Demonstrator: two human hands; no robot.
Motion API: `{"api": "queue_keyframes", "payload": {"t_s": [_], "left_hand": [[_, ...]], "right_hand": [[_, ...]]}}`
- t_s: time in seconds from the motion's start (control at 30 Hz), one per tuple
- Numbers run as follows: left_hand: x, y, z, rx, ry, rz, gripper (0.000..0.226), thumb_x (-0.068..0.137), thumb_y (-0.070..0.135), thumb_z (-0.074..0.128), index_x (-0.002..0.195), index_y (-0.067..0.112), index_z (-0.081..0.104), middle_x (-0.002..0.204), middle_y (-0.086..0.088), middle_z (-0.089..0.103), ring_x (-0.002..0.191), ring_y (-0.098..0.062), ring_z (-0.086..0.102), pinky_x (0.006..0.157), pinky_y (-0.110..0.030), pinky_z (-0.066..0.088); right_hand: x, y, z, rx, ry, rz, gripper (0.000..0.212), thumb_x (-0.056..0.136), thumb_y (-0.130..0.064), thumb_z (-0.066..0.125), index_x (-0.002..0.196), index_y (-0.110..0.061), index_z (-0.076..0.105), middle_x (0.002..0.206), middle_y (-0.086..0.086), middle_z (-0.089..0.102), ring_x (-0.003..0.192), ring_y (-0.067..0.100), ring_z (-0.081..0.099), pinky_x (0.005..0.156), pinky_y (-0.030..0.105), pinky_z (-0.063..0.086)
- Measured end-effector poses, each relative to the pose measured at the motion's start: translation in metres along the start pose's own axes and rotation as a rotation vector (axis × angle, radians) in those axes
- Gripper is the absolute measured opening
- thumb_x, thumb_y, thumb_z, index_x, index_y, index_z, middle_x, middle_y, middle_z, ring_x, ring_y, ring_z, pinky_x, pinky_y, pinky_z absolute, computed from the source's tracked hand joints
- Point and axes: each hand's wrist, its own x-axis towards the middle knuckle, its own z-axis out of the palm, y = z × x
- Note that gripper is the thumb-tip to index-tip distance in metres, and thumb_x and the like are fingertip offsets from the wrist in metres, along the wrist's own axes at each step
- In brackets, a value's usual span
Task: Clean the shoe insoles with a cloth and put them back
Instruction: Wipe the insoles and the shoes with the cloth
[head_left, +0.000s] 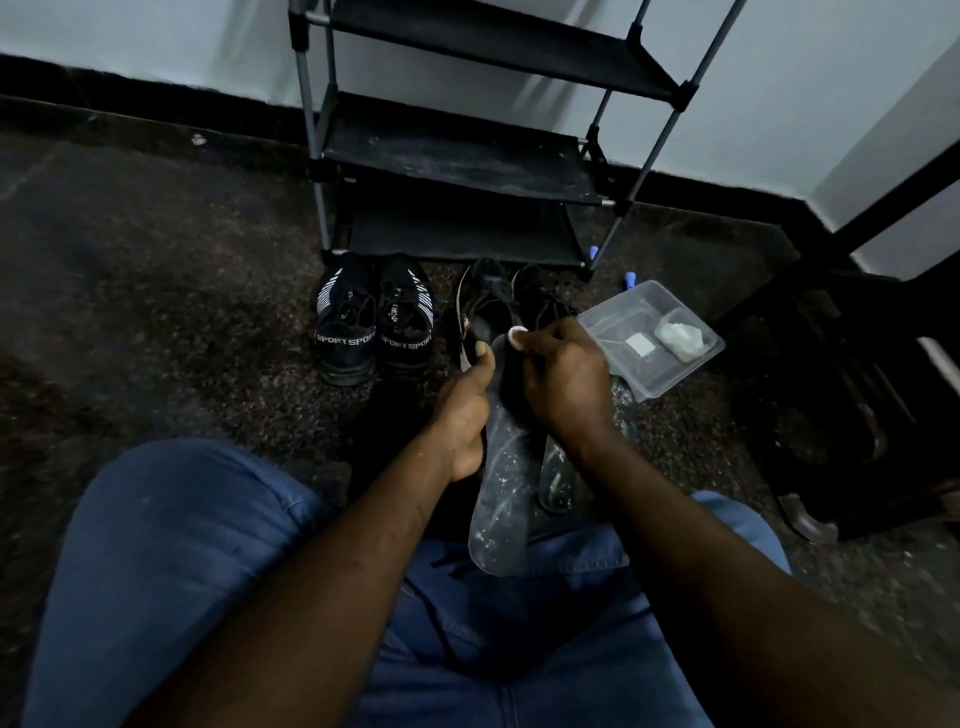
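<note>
A long dark insole (500, 499), speckled with pale marks, rests on end over my lap. My left hand (464, 410) grips its left edge near the top. My right hand (563, 376) presses a small white cloth (517, 335) against its upper end. A second insole (558, 475) lies on the floor just right of it, partly hidden by my right wrist. Straight ahead stands a pair of black shoes (511, 304) with laces loose. Another black pair marked SPORT (375, 322) stands to their left.
A clear plastic tray (649, 338) holding a white wad and a small white square sits on the floor at right. A black shoe rack (467, 150) stands against the wall ahead. Dark furniture (852, 395) fills the right side. My jeans-covered knees flank the insole.
</note>
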Motion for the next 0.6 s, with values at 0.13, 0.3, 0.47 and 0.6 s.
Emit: {"api": "queue_keyframes", "payload": {"t_s": [0.13,0.3,0.47,0.6], "left_hand": [[0.001,-0.003,-0.006,-0.012,0.025,0.01,0.055,0.105,0.056,0.04,0.131,0.014,0.065,0.124,-0.015,0.072,0.116,-0.029,0.068,0.107,-0.049,0.05],[0.006,-0.006,-0.007,0.007,0.016,0.009,0.054,0.102,0.058,0.043,0.131,0.019,0.066,0.128,-0.015,0.07,0.12,-0.031,0.067,0.11,-0.053,0.047],[0.01,-0.006,-0.013,-0.017,0.022,0.018,0.058,0.103,0.058,0.042,0.135,0.016,0.064,0.127,-0.016,0.07,0.123,-0.032,0.065,0.113,-0.053,0.044],[0.008,-0.004,-0.009,-0.004,-0.017,-0.003,0.054,0.104,0.058,0.039,0.13,0.02,0.066,0.125,-0.016,0.071,0.118,-0.032,0.068,0.105,-0.049,0.05]], "right_hand": [[-0.011,-0.01,0.01,-0.005,-0.116,-0.151,0.025,0.096,-0.024,0.063,0.113,-0.015,0.077,0.097,0.005,0.06,0.081,0.02,0.057,0.071,0.027,0.048],[0.001,0.005,0.007,-0.014,-0.008,-0.016,0.019,0.095,-0.024,0.07,0.109,-0.015,0.078,0.095,0.004,0.06,0.078,0.017,0.054,0.071,0.029,0.052],[-0.013,-0.009,0.006,-0.011,-0.128,-0.24,0.028,0.094,-0.023,0.061,0.117,-0.016,0.076,0.101,0.009,0.062,0.086,0.027,0.06,0.074,0.033,0.053],[-0.006,0.002,0.001,-0.034,-0.049,-0.068,0.024,0.096,-0.022,0.067,0.117,-0.015,0.077,0.098,0.007,0.062,0.084,0.025,0.061,0.072,0.035,0.055]]}}
